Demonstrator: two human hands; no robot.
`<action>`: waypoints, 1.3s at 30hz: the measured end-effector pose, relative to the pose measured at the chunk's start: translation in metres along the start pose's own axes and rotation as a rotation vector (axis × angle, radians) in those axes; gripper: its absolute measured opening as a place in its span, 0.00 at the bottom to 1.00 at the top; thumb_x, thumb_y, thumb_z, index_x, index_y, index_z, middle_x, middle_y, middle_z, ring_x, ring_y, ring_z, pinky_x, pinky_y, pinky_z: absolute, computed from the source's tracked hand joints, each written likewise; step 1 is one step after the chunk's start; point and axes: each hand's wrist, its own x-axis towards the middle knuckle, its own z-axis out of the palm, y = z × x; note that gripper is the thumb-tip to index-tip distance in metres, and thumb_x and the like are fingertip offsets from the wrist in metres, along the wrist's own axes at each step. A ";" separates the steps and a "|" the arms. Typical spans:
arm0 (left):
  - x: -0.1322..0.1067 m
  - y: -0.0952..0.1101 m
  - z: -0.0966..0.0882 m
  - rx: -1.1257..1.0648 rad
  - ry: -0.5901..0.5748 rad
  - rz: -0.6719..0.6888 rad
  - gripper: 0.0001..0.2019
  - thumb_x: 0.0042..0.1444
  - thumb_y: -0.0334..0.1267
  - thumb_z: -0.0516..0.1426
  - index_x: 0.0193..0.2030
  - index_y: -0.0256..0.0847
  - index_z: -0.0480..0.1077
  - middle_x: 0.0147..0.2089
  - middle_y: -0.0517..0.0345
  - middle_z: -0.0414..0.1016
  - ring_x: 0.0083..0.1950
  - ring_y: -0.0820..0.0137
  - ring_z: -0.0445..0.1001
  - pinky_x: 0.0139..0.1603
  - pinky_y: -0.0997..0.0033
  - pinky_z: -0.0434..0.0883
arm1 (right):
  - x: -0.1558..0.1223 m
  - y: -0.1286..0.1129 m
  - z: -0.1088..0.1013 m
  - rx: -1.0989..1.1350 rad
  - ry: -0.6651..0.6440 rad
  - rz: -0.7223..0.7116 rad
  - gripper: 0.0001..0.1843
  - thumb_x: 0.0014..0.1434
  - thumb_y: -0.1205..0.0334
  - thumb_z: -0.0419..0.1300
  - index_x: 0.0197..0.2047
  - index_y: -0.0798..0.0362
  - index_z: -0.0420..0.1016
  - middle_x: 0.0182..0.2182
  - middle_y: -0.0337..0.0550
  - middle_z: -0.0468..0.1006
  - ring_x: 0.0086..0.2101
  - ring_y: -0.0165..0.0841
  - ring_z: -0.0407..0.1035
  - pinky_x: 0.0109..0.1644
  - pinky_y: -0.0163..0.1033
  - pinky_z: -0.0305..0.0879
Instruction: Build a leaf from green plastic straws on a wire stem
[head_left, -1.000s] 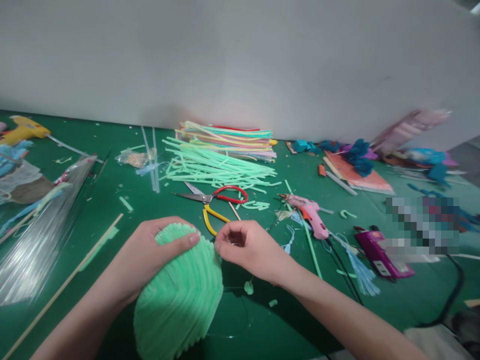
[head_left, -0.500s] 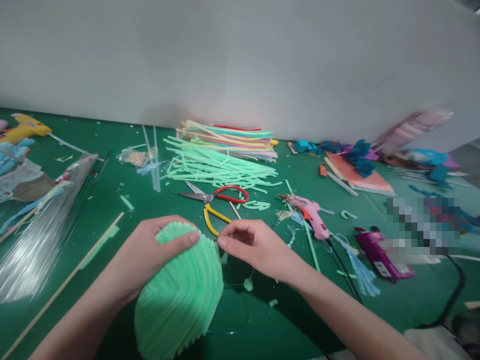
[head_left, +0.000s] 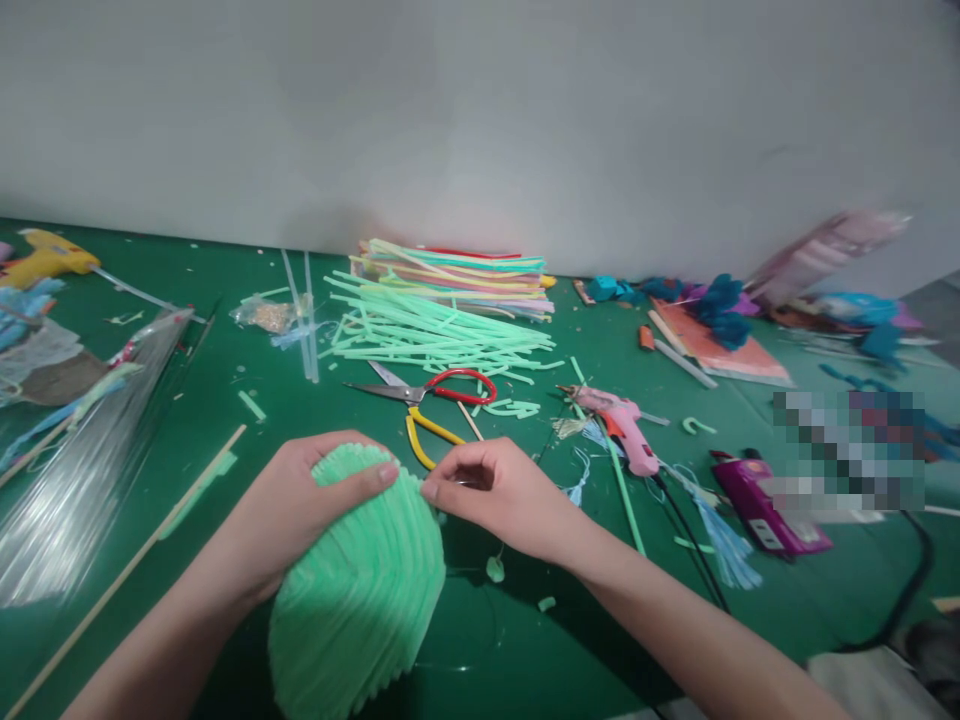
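A rounded green ball of bent straws (head_left: 360, 590) rests on the green table (head_left: 187, 420) in front of me. My left hand (head_left: 292, 510) wraps over its top left, thumb pressed across the top. My right hand (head_left: 495, 492) is closed in a pinch at the ball's upper right edge; what its fingertips hold is too small to make out. Just behind the hands lie scissors (head_left: 431, 392) with one red and one yellow handle.
Behind the scissors lies a heap of green straws (head_left: 435, 335), backed by a stack of coloured ones (head_left: 457, 268). A pink glue gun (head_left: 619, 425) and a purple box (head_left: 769, 500) sit right. Clear sticks in plastic (head_left: 82, 460) and a yellow glue gun (head_left: 45, 258) lie left.
My right hand's pinch has shifted slightly left until it touches the ball's edge. The left hand and ball have stayed put.
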 end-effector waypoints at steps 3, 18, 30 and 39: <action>0.000 0.001 0.000 -0.020 0.002 -0.021 0.15 0.49 0.51 0.65 0.37 0.43 0.77 0.34 0.57 0.80 0.35 0.63 0.76 0.33 0.69 0.73 | 0.000 0.001 -0.001 -0.011 -0.008 -0.010 0.11 0.50 0.57 0.70 0.28 0.56 0.77 0.23 0.36 0.73 0.26 0.27 0.64 0.32 0.33 0.60; -0.002 0.002 0.000 -0.062 -0.011 -0.033 0.13 0.49 0.48 0.65 0.37 0.42 0.77 0.34 0.56 0.79 0.35 0.62 0.76 0.34 0.68 0.73 | -0.001 0.008 -0.004 -0.050 -0.005 -0.049 0.03 0.53 0.64 0.62 0.31 0.55 0.74 0.26 0.37 0.73 0.27 0.27 0.64 0.32 0.32 0.61; -0.002 -0.001 0.002 -0.106 -0.021 -0.055 0.10 0.49 0.42 0.64 0.37 0.42 0.77 0.33 0.58 0.79 0.34 0.64 0.75 0.32 0.69 0.72 | 0.001 0.007 0.001 -0.074 0.004 -0.095 0.01 0.51 0.67 0.61 0.30 0.54 0.74 0.27 0.37 0.74 0.28 0.27 0.66 0.35 0.34 0.65; 0.000 0.000 0.000 -0.079 -0.018 -0.034 0.10 0.48 0.42 0.64 0.37 0.41 0.77 0.33 0.57 0.79 0.33 0.64 0.76 0.33 0.69 0.72 | 0.002 0.008 -0.002 -0.053 -0.024 -0.080 0.02 0.52 0.66 0.62 0.30 0.55 0.74 0.26 0.37 0.74 0.27 0.27 0.65 0.33 0.33 0.62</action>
